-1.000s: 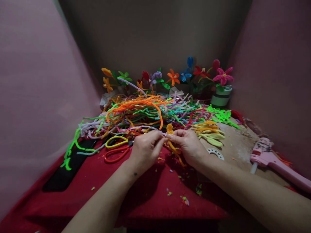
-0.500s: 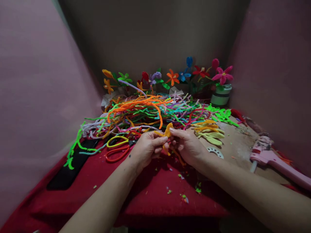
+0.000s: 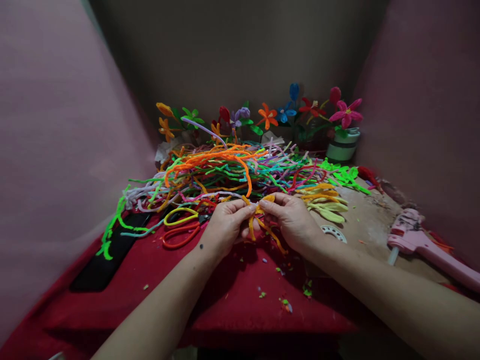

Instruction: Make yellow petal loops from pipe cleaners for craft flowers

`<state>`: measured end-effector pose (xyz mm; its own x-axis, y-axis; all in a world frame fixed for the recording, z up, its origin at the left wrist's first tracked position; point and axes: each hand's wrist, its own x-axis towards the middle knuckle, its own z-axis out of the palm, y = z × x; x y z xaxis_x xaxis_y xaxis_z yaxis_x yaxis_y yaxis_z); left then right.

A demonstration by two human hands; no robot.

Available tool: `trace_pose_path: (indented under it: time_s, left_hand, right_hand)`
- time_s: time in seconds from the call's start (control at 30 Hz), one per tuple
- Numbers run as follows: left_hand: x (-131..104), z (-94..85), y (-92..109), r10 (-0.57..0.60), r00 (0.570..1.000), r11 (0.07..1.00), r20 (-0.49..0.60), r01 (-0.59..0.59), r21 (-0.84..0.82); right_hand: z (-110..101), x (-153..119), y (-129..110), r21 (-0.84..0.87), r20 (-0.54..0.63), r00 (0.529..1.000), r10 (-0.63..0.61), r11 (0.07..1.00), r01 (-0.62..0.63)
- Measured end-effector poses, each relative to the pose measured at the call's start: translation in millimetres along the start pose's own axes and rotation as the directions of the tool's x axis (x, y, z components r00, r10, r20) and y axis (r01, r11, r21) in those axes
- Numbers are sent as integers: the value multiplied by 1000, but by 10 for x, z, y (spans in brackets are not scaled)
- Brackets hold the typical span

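Between my two hands is an orange-yellow pipe-cleaner piece (image 3: 267, 210), with a folded part at the top and loose strands hanging below. My left hand (image 3: 229, 220) pinches its left side between thumb and fingers. On its right side, my right hand (image 3: 290, 217) is closed on the folded part. The fingertips of both hands nearly meet, and they hide the middle of the piece. Just behind the hands lies a big heap of coloured pipe cleaners (image 3: 225, 167). Scissors (image 3: 182, 235) with yellow and red handles rest left of my left hand.
Fuzzy flowers (image 3: 268, 116) stand along the back, one by a pale green pot (image 3: 343, 145). A black phone-like slab (image 3: 103, 267) lies left on the red cloth (image 3: 150, 310). Yellow petals (image 3: 326, 205), a white ring (image 3: 333, 233) and a pink glue gun (image 3: 412, 240) are at right.
The folded part of the orange-yellow piece has turned from upright to leaning right, under my right fingers. Its strands hang more visibly below. My right hand has shifted slightly.
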<state>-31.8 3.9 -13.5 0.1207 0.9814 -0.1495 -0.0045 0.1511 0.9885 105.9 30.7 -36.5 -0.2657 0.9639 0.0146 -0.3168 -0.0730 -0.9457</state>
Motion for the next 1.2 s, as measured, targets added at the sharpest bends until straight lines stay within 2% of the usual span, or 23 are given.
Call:
trace_pose_path:
  time_s: [0.1, 0.17, 0.4, 0.57, 0.63, 0.8, 0.9, 1.03, 1.2]
  left_hand:
    - [-32, 53, 34, -3, 996, 999, -91, 7, 38]
    - [-40, 65, 39, 9, 994, 998, -106, -3, 58]
    - [3, -20, -17, -14, 1000, 1000, -20, 15, 14]
    - [12, -37, -9, 0, 999, 1000, -42, 1, 19]
    - [19, -41, -4, -24, 999, 999, -37, 22, -33]
    - [40, -56, -11, -88, 994, 982, 59, 97, -162]
    - [29, -44, -21, -42, 999, 989, 23, 45, -139]
    - [3, -24, -21, 21, 1000, 999, -12, -21, -42]
    - [-8, -32, -8, 36, 999, 999, -23, -36, 26]
  right_hand:
    - [6, -9, 9, -34, -4, 999, -41, 999, 41]
    - [9, -11, 10, -48, -1, 999, -52, 997, 52]
    - [-2, -11, -12, -97, -19, 998, -67, 993, 65]
    - [-27, -3, -27, -55, -10, 1000, -5, 998, 4]
    - [-38, 4, -27, -24, 0, 1000, -1, 1000, 1]
    - [-48, 19, -37, 28, 63, 997, -39, 999, 37]
    - [-37, 14, -69, -8, 56, 998, -40, 999, 40]
    - [-20, -3, -117, -161, 23, 998, -60, 985, 63]
    - [-31, 5, -130, -202, 41, 996, -79, 976, 86]
